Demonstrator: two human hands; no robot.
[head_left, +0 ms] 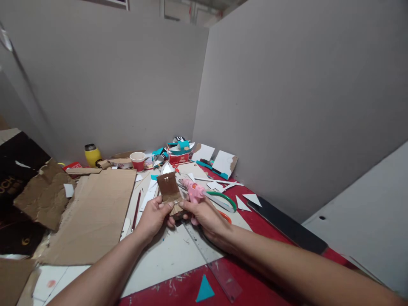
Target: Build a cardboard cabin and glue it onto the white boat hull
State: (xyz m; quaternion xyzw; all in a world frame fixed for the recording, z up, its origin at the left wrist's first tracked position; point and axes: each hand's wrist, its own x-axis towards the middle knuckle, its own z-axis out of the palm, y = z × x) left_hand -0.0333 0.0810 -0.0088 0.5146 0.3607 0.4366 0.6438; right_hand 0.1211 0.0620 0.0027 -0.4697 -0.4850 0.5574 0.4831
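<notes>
A small brown folded cardboard piece (pixel 168 186), one panel standing up at the back, is held between both hands over the white board. My left hand (pixel 155 217) grips its left side, thumb on top and fingers beneath. From the right, my right hand (pixel 207 219) pinches it, and the two thumbs nearly meet at a small pale bit on its lower part. A pink glue gun (pixel 194 190) is right by my right hand; its handle is partly hidden, and I cannot tell whether the fingers touch it. Green-handled scissors (pixel 223 196) lie just beyond that hand.
On the left are a large cardboard sheet (pixel 95 212) and a dark red pencil (pixel 136 210). A paper cup (pixel 138 161) and yellow bottle (pixel 92 155) stand farther back. A clear ruler (pixel 223 276) and blue triangle (pixel 205 290) lie in front. Grey partitions (pixel 127 76) enclose the table.
</notes>
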